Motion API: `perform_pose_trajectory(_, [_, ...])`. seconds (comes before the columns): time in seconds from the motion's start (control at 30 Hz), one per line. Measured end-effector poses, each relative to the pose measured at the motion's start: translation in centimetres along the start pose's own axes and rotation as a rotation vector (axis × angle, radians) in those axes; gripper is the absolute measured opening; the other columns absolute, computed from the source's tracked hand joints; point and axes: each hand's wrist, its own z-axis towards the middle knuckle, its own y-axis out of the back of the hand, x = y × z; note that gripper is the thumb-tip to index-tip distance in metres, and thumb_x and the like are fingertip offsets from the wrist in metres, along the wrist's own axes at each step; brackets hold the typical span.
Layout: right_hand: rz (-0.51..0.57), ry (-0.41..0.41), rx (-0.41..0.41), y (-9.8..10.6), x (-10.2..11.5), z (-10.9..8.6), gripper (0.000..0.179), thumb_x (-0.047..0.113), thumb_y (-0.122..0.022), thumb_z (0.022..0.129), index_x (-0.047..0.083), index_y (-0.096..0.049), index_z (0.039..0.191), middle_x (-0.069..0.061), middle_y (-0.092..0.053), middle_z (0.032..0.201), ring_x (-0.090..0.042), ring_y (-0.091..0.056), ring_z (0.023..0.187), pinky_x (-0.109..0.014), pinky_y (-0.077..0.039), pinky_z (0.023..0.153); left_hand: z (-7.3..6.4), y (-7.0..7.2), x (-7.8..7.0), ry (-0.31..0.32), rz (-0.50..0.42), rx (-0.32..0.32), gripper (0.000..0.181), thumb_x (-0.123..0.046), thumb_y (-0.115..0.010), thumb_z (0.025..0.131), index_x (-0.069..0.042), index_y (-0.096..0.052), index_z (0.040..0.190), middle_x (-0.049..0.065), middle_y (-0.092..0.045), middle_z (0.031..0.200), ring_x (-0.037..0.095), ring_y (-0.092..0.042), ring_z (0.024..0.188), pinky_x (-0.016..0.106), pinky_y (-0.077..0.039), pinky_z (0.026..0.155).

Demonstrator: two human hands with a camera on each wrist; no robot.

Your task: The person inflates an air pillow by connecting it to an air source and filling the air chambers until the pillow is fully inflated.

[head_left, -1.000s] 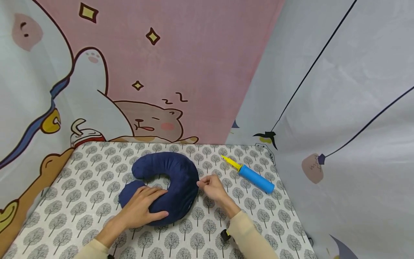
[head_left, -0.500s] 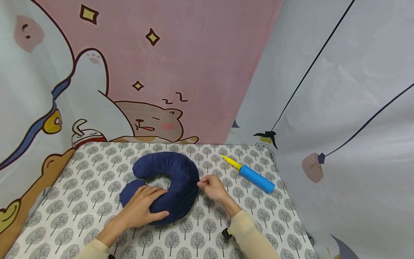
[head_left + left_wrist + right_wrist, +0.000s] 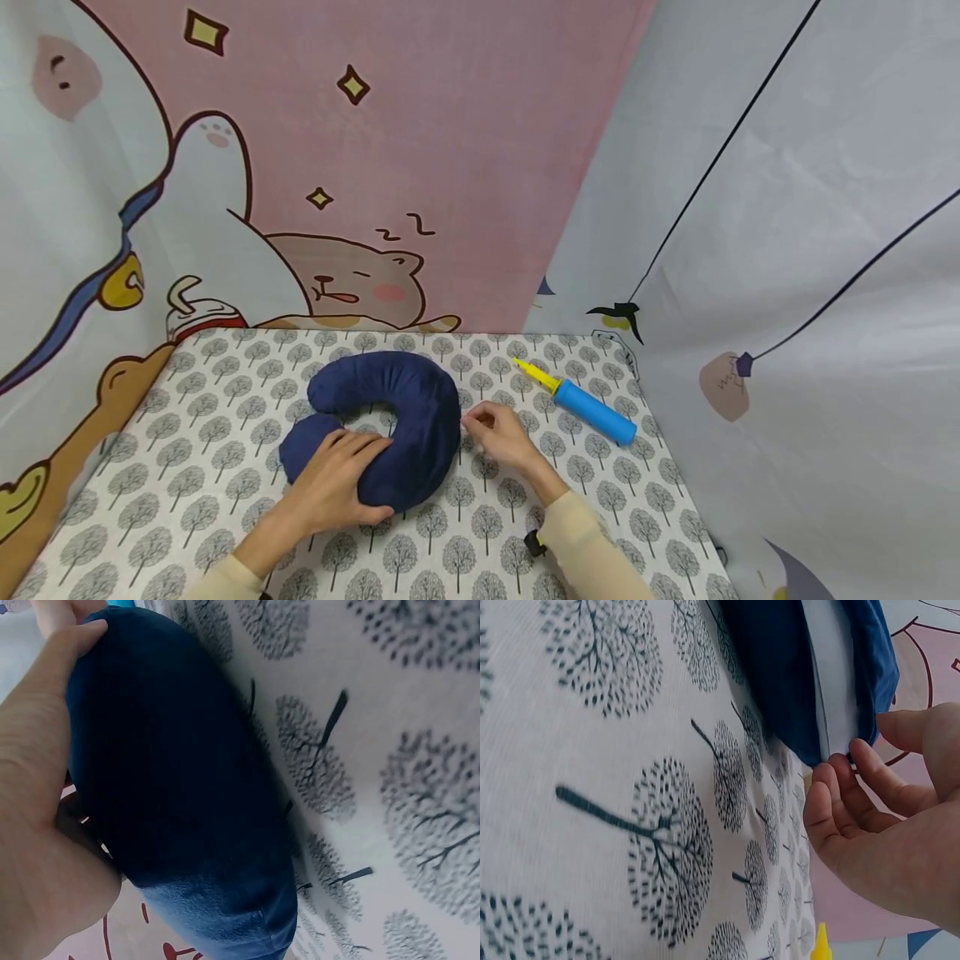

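Observation:
A navy C-shaped neck pillow lies on the tree-print cloth, its gap facing left. My left hand grips its near arm, fingers over the inner curve and thumb on the near edge. At the pillow's right outer edge, my right hand pinches the cover with bent fingers. In the right wrist view a long slit in the cover shows a white inside; the right fingertips sit at the slit's end. Whatever small part is between them is hidden. The left wrist view shows the pillow's rounded navy side.
A blue hand pump with a yellow nozzle lies to the right of the right hand. The tree-print cloth covers the table. Printed curtains stand behind it and along both sides.
The left thumb has shifted from the pillow's top to its near edge, and the near arm looks slightly raised or squeezed. My right hand has moved slightly, still at the outer edge.

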Motion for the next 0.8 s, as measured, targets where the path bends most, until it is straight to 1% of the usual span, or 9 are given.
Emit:
perform_pose_trajectory(0.13, [-0.036, 0.021, 0.004, 0.5, -0.2, -0.1, 0.016, 0.027, -0.072, 0.111, 0.015, -0.081, 0.114, -0.002, -0.08, 0.106, -0.01, -0.07, 0.096, -0.031, -0.058, 0.09, 0.5, 0.8, 0.8, -0.01, -0.027, 0.009, 0.094, -0.059, -0.102, 0.07, -0.01, -0.074, 0.145, 0.007, -0.078, 0.14, 0.029, -0.073, 0.129, 0.062, -0.053, 0.114])
perform_pose_trajectory(0.27, [-0.039, 0.041, 0.01, 1.0, -0.3, -0.1, 0.013, 0.026, -0.072, 0.111, 0.015, -0.08, 0.114, -0.002, -0.08, 0.107, -0.01, -0.07, 0.096, -0.03, -0.058, 0.089, 0.8, 2.5, 2.2, -0.015, -0.084, 0.033, 0.086, -0.049, -0.101, 0.073, -0.012, -0.074, 0.145, 0.005, -0.078, 0.141, 0.029, -0.073, 0.13, 0.064, -0.05, 0.116])
perform_pose_trajectory(0.37, [-0.042, 0.061, 0.019, 1.2, -0.3, 0.1, 0.013, 0.025, -0.073, 0.11, 0.014, -0.079, 0.115, -0.002, -0.08, 0.106, -0.011, -0.07, 0.094, -0.029, -0.059, 0.086, 0.8, 3.7, 3.5, -0.022, -0.14, 0.042, 0.08, -0.04, -0.101, 0.073, -0.015, -0.075, 0.145, 0.003, -0.079, 0.141, 0.031, -0.073, 0.131, 0.067, -0.046, 0.117])
perform_pose_trajectory(0.47, [-0.061, 0.095, 0.031, 1.3, -0.3, 0.5, 0.014, 0.023, -0.074, 0.11, 0.012, -0.079, 0.116, -0.003, -0.08, 0.107, -0.012, -0.071, 0.094, -0.029, -0.06, 0.086, 0.5, 4.7, 4.7, -0.013, -0.2, 0.062, 0.078, -0.032, -0.099, 0.073, -0.019, -0.075, 0.146, 0.003, -0.079, 0.142, 0.034, -0.072, 0.133, 0.073, -0.041, 0.119])
perform_pose_trajectory(0.57, [-0.088, 0.128, 0.043, 1.2, -0.5, 1.0, 0.017, 0.022, -0.074, 0.11, 0.009, -0.079, 0.119, -0.003, -0.081, 0.109, -0.012, -0.072, 0.097, -0.03, -0.06, 0.091, -0.1, 5.5, 5.7, 0.016, -0.255, 0.104, 0.08, -0.026, -0.099, 0.074, -0.022, -0.073, 0.15, 0.002, -0.077, 0.147, 0.037, -0.069, 0.138, 0.077, -0.033, 0.122])
perform_pose_trajectory(0.67, [-0.112, 0.157, 0.057, 1.0, -0.7, 1.6, 0.018, 0.022, -0.074, 0.11, 0.007, -0.078, 0.121, -0.003, -0.081, 0.111, -0.014, -0.073, 0.101, -0.032, -0.061, 0.094, -0.6, 6.1, 6.5, 0.045, -0.274, 0.139, 0.082, -0.022, -0.099, 0.073, -0.023, -0.072, 0.151, 0.002, -0.075, 0.15, 0.039, -0.066, 0.143, 0.079, -0.029, 0.124])
perform_pose_trajectory(0.8, [-0.135, 0.199, 0.076, 0.6, -0.9, 2.4, 0.022, 0.019, -0.073, 0.111, 0.003, -0.076, 0.126, -0.008, -0.08, 0.117, -0.023, -0.076, 0.108, -0.035, -0.063, 0.096, -1.4, 6.5, 7.5, 0.081, -0.265, 0.163, 0.087, -0.013, -0.097, 0.069, -0.02, -0.072, 0.151, 0.005, -0.074, 0.152, 0.04, -0.063, 0.146, 0.082, -0.027, 0.125])
